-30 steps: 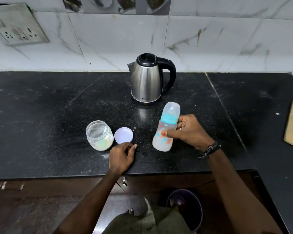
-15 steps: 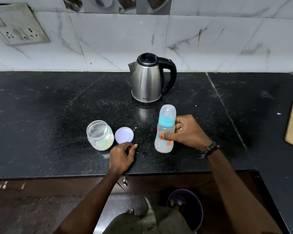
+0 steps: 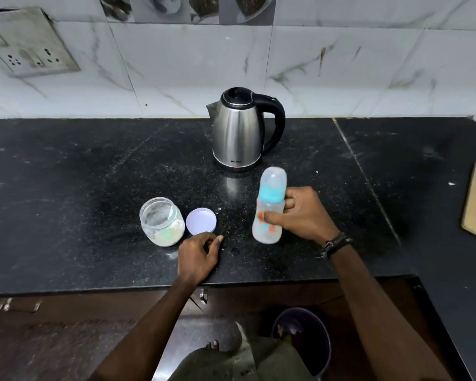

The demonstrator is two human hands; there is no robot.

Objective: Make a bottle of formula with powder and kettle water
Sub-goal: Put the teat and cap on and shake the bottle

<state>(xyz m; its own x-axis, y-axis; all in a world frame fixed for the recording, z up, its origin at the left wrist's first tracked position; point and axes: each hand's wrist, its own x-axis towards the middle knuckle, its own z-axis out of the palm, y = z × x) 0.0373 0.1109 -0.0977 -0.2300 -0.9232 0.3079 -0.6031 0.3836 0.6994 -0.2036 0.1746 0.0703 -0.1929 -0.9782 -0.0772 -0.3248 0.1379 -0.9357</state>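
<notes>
Blue-collared bottle (image 3: pixel 270 207) stands nearly upright in the right hand (image 3: pixel 302 215) grip, fingers wrapped round it. Left hand (image 3: pixel 198 257) rests loosely curled, holding nothing, near the jar (image 3: pixel 161 221).

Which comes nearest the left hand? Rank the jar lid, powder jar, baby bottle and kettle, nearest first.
From the left hand:
1. Jar lid, just beyond its fingertips.
2. Powder jar, to its left.
3. Baby bottle, to its right, held in the right hand.
4. Kettle, far back by the wall.
</notes>
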